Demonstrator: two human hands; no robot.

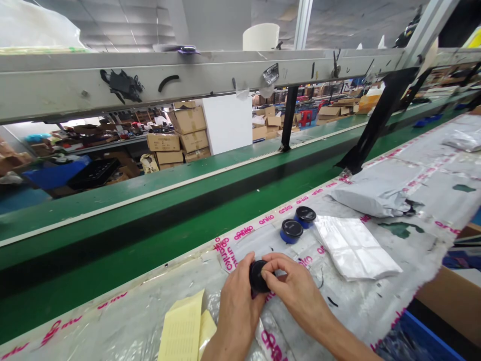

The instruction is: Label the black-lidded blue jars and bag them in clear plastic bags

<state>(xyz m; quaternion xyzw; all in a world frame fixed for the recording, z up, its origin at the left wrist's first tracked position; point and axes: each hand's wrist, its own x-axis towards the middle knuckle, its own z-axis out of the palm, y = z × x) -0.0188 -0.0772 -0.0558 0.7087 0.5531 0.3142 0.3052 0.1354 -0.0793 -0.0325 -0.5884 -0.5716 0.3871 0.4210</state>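
Observation:
A round black disc-shaped piece (258,277) is held above the covered table between my two hands. My left hand (240,296) wraps round its left and lower side. The fingers of my right hand (291,283) are pinched at its right edge and top face. Beyond my hands stand two round containers with black tops and blue sides, one nearer (291,231) and one just behind it (305,216). A folded white plastic bag (355,248) lies to their right. Yellow printed paper sheets (182,328) rest to the left of my left hand.
A green conveyor belt (210,218) runs along the table's far edge. Above it is a grey metal beam (203,75), with black posts (289,118) below. A grey-white packet (372,193) lies at the right. Cardboard boxes (191,120) are stacked in the background.

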